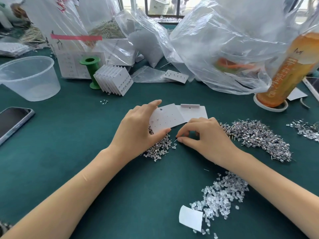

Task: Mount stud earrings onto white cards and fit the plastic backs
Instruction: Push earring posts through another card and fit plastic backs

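My left hand [138,128] grips a white punched card [168,119] by its left edge, thumb below and fingers above; one stud sits in the card near its left side. A second white card [194,112] lies behind it. My right hand [203,135] pinches a single stud earring [176,139] between thumb and forefinger, just right of a small pile of studs [160,149]. A larger stud pile [255,137] lies to the right. Clear plastic backs [222,195] are heaped at the lower right.
A clear plastic tub [29,76] and a phone [13,123] sit at the left. A green spool [90,71], a fan of filled cards [115,80], plastic bags [224,44] and an orange bottle [286,69] stand behind. A curled white card [189,219] lies near the backs.
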The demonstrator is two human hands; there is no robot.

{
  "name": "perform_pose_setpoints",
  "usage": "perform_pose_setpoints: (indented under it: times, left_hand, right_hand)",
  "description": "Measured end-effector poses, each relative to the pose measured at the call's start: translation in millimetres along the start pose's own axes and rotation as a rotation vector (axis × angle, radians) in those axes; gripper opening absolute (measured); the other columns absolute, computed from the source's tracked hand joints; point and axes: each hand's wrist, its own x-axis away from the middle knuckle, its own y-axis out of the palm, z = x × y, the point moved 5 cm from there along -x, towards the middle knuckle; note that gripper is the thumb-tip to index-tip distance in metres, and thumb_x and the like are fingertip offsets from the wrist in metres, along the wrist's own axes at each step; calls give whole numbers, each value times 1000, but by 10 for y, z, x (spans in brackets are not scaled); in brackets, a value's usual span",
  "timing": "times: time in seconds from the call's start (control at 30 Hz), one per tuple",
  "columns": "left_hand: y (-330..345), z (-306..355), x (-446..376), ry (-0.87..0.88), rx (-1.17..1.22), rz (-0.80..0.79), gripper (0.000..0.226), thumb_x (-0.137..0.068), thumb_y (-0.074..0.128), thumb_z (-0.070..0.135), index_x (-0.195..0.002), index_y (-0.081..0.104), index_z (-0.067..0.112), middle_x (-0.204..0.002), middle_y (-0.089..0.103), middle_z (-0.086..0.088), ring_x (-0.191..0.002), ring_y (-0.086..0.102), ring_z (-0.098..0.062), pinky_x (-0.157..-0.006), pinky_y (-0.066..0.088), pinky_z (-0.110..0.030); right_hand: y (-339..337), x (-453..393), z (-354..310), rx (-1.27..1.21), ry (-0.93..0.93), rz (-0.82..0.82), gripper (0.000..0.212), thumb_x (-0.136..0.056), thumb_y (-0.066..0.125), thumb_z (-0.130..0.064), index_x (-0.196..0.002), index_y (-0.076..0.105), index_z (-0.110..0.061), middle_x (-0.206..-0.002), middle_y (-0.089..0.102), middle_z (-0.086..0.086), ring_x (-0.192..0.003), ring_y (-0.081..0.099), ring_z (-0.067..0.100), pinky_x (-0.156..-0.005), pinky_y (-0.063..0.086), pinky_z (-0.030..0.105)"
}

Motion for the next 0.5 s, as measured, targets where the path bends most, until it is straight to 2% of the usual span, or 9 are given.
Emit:
perform_pose_setpoints:
  times: [0.1, 0.23, 0.37, 0.4, 0.5]
  left_hand:
    - [-4, 2, 1, -5, 9, 1, 74, -74, 74, 43, -136, 45, 17, -116, 63, 1, -104, 52, -16, -90, 30, -17]
    - [33, 117, 44, 54, 65, -43, 76, -72, 77, 40, -136, 45, 15, -115, 64, 1, -101, 54, -19, -94, 38, -26]
    - [79, 272, 106, 161, 96, -92, 75, -73, 73, 41, -136, 45, 12, -115, 64, 1, -104, 55, -17, -98, 37, -27]
    - [83, 294, 114, 178, 97, -100, 75, -73, 73, 41, -136, 45, 11, -115, 64, 1, -104, 56, -18, -99, 36, -26]
    - [81, 327, 128, 201, 97, -106, 76, -73, 76, 39, -135, 46, 9, -115, 64, 0, -104, 56, -19, -98, 37, -26]
  right_hand:
    - [-57, 22, -31, -26, 22, -3, 10, -80, 74, -31, -74, 67, -33, -69, 59, -24, -69, 45, 0, -82, 28, 22]
    - [-317, 39, -85, -108, 14, 151, 14, -77, 75, -20, -72, 67, -31, -72, 57, -38, -72, 50, 11, -74, 28, 5]
    - [-382, 51, -152, -78, -2, 195, 11, -77, 75, -8, -76, 71, -19, -70, 54, -42, -72, 50, 14, -71, 31, 4]
    - [-369, 60, -165, -66, -4, 192, 11, -77, 75, -7, -76, 71, -18, -69, 54, -41, -73, 50, 14, -71, 31, 4]
    - [-347, 83, -176, -54, -6, 192, 14, -76, 76, -5, -74, 71, -18, -52, 50, -23, -70, 47, 13, -71, 30, 4]
